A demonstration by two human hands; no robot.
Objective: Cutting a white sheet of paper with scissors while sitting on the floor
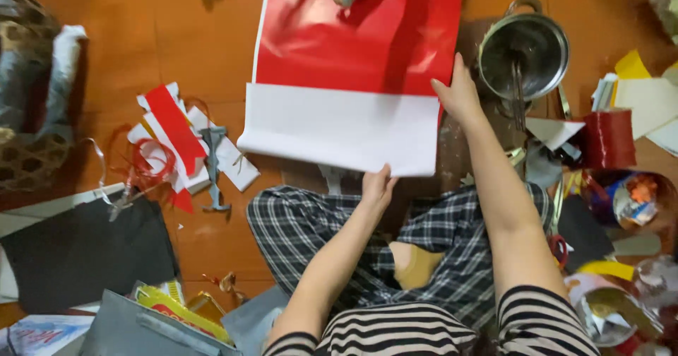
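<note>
I am sitting cross-legged on the orange-brown floor [176,31] with a large glossy red paper sheet [360,31] lying spread out in front of my knees, its near end folded back so that the white underside [346,126] is facing up. My left hand [378,184] is gripping the near edge of that white fold, thumb on top and fingers curled under the paper. My right hand [459,91] is pressing down at the right edge of the sheet, just where the red is meeting the white, fingers close together and laid flat on it; I cannot tell whether any of them are hooking under the edge. Just to the right of the sheet a round shiny steel pot [524,49] is standing with a thin metal tool resting in it. Left of the sheet a small heap of red and white paper scraps [176,140] is lying with a curl of red ribbon [145,162] beside it, and nearer me on that same side a dark grey flat board [78,250] is resting on the floor. Well to the right of the sheet, beyond the pot, a dark red roll of paper [607,138] is lying among loose yellow and white sheets [646,95].
</note>
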